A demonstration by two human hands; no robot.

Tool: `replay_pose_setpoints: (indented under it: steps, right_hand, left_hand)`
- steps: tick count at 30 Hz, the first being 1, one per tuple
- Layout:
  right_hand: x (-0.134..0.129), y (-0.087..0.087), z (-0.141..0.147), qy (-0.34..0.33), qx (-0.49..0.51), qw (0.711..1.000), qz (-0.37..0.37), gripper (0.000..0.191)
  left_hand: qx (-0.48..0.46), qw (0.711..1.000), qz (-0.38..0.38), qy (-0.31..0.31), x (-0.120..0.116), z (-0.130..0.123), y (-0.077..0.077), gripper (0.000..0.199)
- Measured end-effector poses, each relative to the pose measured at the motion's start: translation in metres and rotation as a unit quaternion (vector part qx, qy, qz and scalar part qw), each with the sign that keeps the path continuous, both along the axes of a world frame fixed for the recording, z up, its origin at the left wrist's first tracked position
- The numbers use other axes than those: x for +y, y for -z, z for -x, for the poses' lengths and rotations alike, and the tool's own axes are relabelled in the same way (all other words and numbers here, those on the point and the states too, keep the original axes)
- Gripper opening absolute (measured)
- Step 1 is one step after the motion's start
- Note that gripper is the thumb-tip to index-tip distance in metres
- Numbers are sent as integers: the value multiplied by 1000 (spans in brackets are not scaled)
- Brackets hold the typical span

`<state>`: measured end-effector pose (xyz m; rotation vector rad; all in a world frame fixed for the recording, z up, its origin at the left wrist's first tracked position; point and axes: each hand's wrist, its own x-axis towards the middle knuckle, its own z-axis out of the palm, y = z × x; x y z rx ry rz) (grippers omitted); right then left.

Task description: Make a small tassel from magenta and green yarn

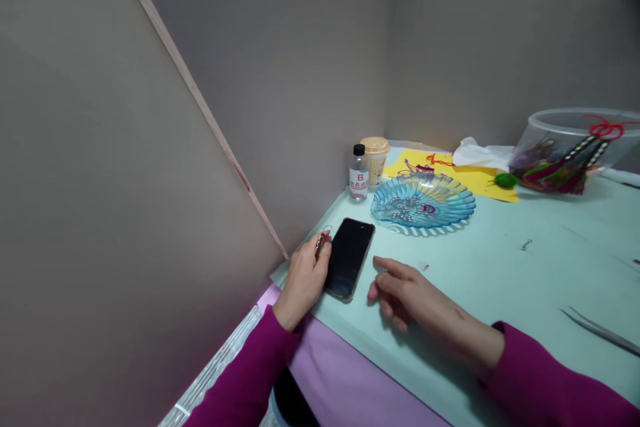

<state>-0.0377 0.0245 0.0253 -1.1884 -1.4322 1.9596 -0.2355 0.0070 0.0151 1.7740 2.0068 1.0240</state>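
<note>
My left hand [306, 273] is closed on a small beaded cord piece [319, 246], red and green with silvery beads, beside the left edge of a black phone [350, 258]. The phone lies face up with a dark screen. To its right, my right hand [403, 290] hovers low over the table with its fingers apart and nothing in them. Behind the phone sits a clear blue shell-shaped dish [457, 210] holding small silvery beads and a dark pink ring [429, 209].
A small bottle [359, 177] and a lidded cup [375, 155] stand by the wall. Yellow paper [480, 180], a green ball [505, 181] and a clear tub [537, 140] with tassels lie farther back. Tweezers [603, 330] rest at the right on the pale green table [480, 267].
</note>
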Motion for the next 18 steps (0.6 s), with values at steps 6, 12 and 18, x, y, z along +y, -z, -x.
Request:
replay_pose_setpoints:
  steps: [6,12,18]
  right_hand:
    - [-1,-4,11,-19,54,998,22,59]
    - [2,-4,7,-28,32,999,-2,60]
    - [2,-1,8,-18,35,999,16,63]
  left_hand:
    - [-5,1000,-19,19,-1,2,7,33]
    - [6,999,-22,41,-2,3,7,33]
    - [-16,999,-28,30,-2,3,9,33]
